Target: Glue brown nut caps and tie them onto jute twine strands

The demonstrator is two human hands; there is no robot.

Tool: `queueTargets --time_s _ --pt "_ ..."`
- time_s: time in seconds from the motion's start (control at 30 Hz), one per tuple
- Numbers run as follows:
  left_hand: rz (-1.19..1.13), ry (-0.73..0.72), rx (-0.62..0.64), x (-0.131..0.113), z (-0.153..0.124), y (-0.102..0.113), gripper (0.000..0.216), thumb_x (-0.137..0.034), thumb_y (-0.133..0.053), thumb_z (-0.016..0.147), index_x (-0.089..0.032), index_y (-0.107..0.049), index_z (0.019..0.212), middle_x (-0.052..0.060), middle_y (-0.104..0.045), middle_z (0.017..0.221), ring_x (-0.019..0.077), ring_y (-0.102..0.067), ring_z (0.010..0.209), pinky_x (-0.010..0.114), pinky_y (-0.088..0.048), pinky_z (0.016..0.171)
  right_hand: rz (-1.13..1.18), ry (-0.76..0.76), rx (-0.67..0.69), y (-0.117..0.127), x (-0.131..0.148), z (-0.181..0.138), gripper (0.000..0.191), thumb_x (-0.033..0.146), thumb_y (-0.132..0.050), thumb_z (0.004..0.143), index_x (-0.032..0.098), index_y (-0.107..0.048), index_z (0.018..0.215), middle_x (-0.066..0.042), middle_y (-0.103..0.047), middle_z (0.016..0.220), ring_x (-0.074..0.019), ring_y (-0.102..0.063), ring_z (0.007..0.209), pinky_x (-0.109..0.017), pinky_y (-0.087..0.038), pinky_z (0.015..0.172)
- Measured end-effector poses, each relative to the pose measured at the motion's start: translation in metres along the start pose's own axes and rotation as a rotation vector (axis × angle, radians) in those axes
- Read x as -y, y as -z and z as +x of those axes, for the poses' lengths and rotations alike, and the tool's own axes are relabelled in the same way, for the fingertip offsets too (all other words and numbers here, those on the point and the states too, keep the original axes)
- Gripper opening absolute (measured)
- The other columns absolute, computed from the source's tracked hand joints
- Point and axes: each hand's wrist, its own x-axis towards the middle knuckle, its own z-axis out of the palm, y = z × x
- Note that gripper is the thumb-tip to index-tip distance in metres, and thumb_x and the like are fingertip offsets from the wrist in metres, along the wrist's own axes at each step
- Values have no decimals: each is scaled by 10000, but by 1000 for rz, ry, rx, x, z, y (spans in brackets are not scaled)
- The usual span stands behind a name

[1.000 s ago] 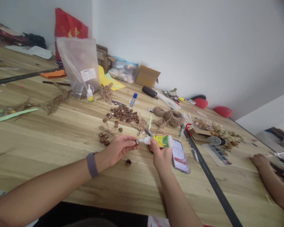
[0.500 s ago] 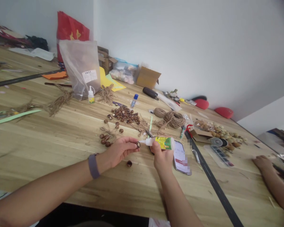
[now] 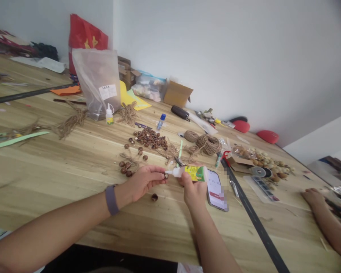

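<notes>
Between the thumb and fingers of my left hand (image 3: 144, 182) is a brown nutshell half (image 3: 166, 175), its hollow facing right. My right hand (image 3: 194, 191) is closed around a glue bottle (image 3: 195, 173) with a yellow-green label, held nearly level. The bottle's white nozzle points left, its tip at the rim of the shell. Whether glue is flowing cannot be made out. A single shell half (image 3: 154, 197) lies on the table just below my hands. Beyond them is a pile of brown shell halves (image 3: 149, 137), with several rounder ones (image 3: 125, 167) nearer my left hand.
A phone (image 3: 216, 189) lies right of my right hand, beside a black strip (image 3: 252, 216). Twine balls (image 3: 208, 144), a glue stick (image 3: 161, 122) and a second glue bottle (image 3: 109, 114) stand farther back. Another person's arm (image 3: 324, 220) rests at the right edge.
Almost nothing differs. The nozzle tip sits at the shell as before, and the shell looks slightly turned. The view has shifted a little.
</notes>
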Motion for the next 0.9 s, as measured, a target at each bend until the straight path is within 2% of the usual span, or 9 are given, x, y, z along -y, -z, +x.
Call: queueTargets --time_s 0.27,0.5,0.9 --pt "4 12 14 0 2 2 120 -22 -716 712 -93 -706 808 37 -715 730 82 -647 605 189 -531 701 -39 101 2 0 3 0 302 431 -672 752 209 -479 825 12 -529 755 -144 -522 661 -280 -435 610" --pt "12 32 1 0 1 1 118 -42 -729 706 -83 -705 815 34 -714 732 84 -654 610 174 -531 690 -52 164 21 1 1 0 250 364 -676 769 204 -506 858 2 -540 798 -158 -541 737 -298 -439 675" --pt "7 9 -19 0 1 1 131 -48 -748 670 -95 -701 782 34 -711 715 102 -662 625 220 -535 740 6 23 20 3 -3 0 279 380 -692 763 214 -482 841 25 -516 754 -129 -507 623 -264 -415 585"
